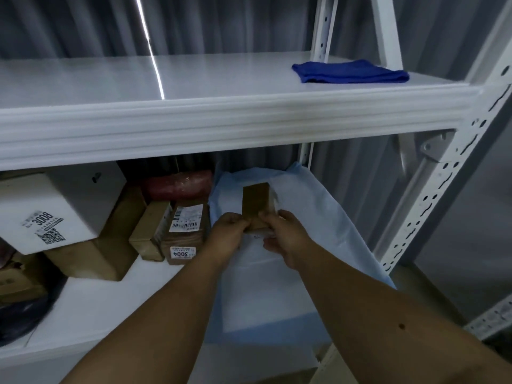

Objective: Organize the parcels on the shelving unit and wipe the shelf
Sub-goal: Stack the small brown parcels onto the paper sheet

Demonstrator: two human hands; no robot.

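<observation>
Both forearms are extended under the upper shelf (221, 117); a small brown parcel (256, 206) is pinched upright between left hand (230, 231) and right hand (285, 236), over a pale-blue bag (318, 231), probably for slotting beside parcel 3004 (185, 231).

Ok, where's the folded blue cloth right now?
In the head view, the folded blue cloth lies on the upper white shelf, at its right end beside the white upright post, above the shelf where both hands hold a small brown parcel.

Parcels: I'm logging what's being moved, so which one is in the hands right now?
The small brown box, held by both hands over the pale blue bag. The other parcels sit untouched to its left.
</observation>
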